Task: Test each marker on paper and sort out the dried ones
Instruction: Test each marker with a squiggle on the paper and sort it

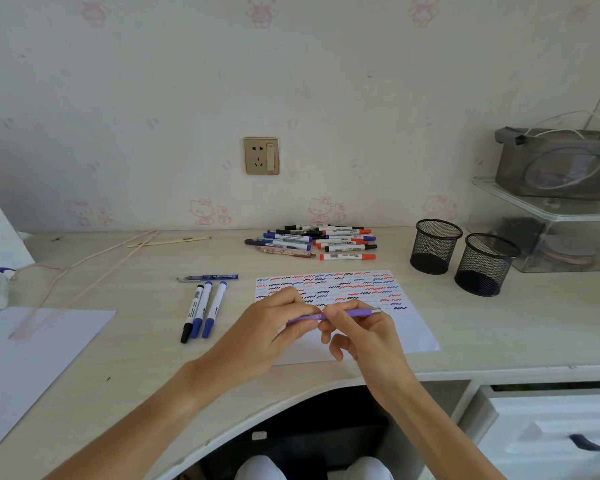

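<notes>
On the desk point(146, 271) lay the scribbled test paper point(388, 327), and above it both hands pinched one purple pen point(347, 313) level: left hand point(274, 327) at one end, right hand point(361, 332) mid-barrel. A sharp uncapping tug could fling it into the untested marker pile point(317, 242), muddling the sort.

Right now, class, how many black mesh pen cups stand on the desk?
2. One mesh cup stands right of the marker pile; the other mesh cup stands beside it, nearer the desk's right end.
</notes>
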